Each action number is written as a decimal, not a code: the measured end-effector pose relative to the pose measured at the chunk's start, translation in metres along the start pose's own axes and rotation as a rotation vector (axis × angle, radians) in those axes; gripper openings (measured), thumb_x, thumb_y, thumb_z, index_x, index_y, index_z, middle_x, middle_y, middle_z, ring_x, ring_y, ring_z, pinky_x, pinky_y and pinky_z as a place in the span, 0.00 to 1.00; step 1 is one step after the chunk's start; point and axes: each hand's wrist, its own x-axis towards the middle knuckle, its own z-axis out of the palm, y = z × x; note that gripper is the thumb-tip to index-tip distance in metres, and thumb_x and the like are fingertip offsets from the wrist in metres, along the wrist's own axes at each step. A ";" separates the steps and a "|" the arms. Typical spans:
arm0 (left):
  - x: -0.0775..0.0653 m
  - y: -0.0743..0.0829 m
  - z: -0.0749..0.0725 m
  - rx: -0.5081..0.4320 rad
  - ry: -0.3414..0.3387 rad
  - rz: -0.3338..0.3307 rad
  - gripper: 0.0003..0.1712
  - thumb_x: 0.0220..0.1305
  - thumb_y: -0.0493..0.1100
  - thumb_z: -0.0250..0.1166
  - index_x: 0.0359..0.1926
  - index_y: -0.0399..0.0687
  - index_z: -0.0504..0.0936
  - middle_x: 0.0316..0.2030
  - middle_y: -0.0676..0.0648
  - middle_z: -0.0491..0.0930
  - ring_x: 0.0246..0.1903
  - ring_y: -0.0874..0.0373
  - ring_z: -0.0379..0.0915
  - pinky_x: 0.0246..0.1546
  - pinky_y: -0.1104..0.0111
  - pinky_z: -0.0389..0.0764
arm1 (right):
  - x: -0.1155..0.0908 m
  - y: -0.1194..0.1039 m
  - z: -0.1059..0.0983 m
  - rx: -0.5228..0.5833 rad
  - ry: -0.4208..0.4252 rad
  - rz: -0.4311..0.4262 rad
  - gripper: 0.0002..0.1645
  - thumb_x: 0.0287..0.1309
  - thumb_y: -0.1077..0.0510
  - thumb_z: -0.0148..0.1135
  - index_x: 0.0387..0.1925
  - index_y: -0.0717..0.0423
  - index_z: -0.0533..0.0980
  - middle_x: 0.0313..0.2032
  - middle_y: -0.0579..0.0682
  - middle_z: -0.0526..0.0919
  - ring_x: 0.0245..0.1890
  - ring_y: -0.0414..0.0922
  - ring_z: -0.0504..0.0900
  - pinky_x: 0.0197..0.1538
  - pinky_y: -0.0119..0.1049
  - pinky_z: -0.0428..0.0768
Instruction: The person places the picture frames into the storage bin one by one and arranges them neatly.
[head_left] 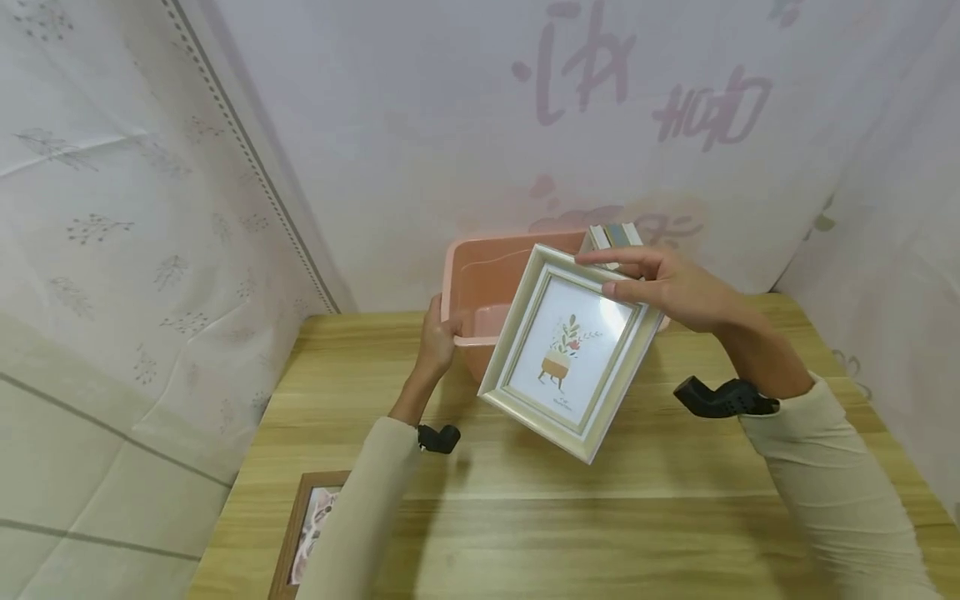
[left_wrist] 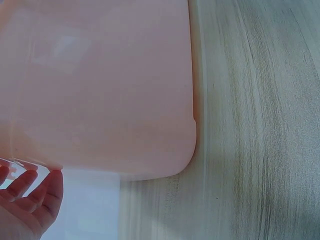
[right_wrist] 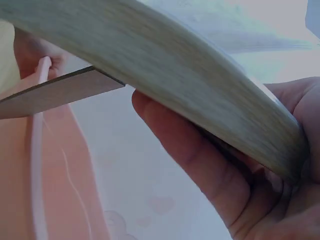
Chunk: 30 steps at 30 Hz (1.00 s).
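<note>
My left hand (head_left: 437, 335) grips the near left rim of a pink plastic basin (head_left: 483, 243), thumb over the edge. In the left wrist view its fingertips (left_wrist: 54, 187) touch the basin's outer wall (left_wrist: 110, 90). My right hand (head_left: 678, 290) holds a cream picture frame (head_left: 558, 354) by its upper right corner, tilted in front of the basin. A potted plant drawing shows behind its glass. In the right wrist view, fingers (right_wrist: 175, 130) lie behind the frame's edge (right_wrist: 165, 60), and its flat backing stand (right_wrist: 60, 92) juts out over the basin rim.
Striped white, blue and gold edges (head_left: 617, 234) stick up at the basin's back right, partly hidden by the frame. A brown picture frame (head_left: 296, 533) lies at the table's (head_left: 517, 533) front left, partly under my left sleeve. Patterned cloth (head_left: 420, 125) hangs around the table.
</note>
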 end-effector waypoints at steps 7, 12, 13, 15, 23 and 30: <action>0.000 0.001 0.000 -0.003 0.004 -0.019 0.38 0.54 0.28 0.46 0.70 0.31 0.59 0.52 0.26 0.71 0.46 0.38 0.68 0.47 0.55 0.74 | 0.005 -0.012 -0.005 0.059 0.066 -0.059 0.26 0.68 0.63 0.56 0.64 0.41 0.75 0.41 0.55 0.84 0.30 0.52 0.87 0.31 0.47 0.85; -0.001 0.000 -0.002 -0.019 0.007 -0.031 0.38 0.56 0.26 0.47 0.71 0.33 0.59 0.55 0.28 0.72 0.48 0.47 0.69 0.46 0.64 0.71 | 0.012 -0.019 -0.006 0.094 0.162 -0.135 0.25 0.67 0.64 0.56 0.63 0.46 0.76 0.39 0.55 0.85 0.31 0.51 0.87 0.31 0.43 0.85; -0.001 0.000 -0.003 -0.025 0.004 -0.035 0.38 0.56 0.25 0.47 0.71 0.32 0.58 0.55 0.28 0.72 0.48 0.47 0.69 0.46 0.64 0.71 | 0.013 -0.020 -0.005 0.091 0.191 -0.133 0.25 0.67 0.64 0.56 0.64 0.47 0.76 0.39 0.54 0.85 0.31 0.50 0.87 0.31 0.41 0.85; -0.002 0.000 -0.004 -0.026 0.002 -0.033 0.38 0.56 0.25 0.47 0.71 0.32 0.59 0.52 0.32 0.73 0.46 0.49 0.69 0.45 0.65 0.72 | 0.016 -0.022 -0.005 0.088 0.240 -0.119 0.25 0.67 0.63 0.57 0.65 0.48 0.74 0.39 0.54 0.85 0.32 0.48 0.87 0.32 0.40 0.85; -0.003 0.000 -0.003 0.002 0.020 -0.009 0.30 0.63 0.31 0.49 0.68 0.35 0.63 0.31 0.43 0.68 0.33 0.49 0.65 0.36 0.66 0.70 | 0.030 -0.024 -0.003 0.068 0.398 -0.055 0.30 0.69 0.62 0.53 0.71 0.48 0.67 0.45 0.58 0.82 0.35 0.44 0.86 0.35 0.38 0.85; -0.004 -0.002 -0.003 -0.015 0.012 0.009 0.30 0.66 0.32 0.48 0.70 0.33 0.61 0.45 0.25 0.69 0.41 0.38 0.66 0.40 0.64 0.71 | 0.040 -0.026 -0.001 -0.132 0.466 -0.016 0.33 0.71 0.64 0.45 0.75 0.46 0.60 0.65 0.68 0.68 0.37 0.45 0.80 0.29 0.31 0.82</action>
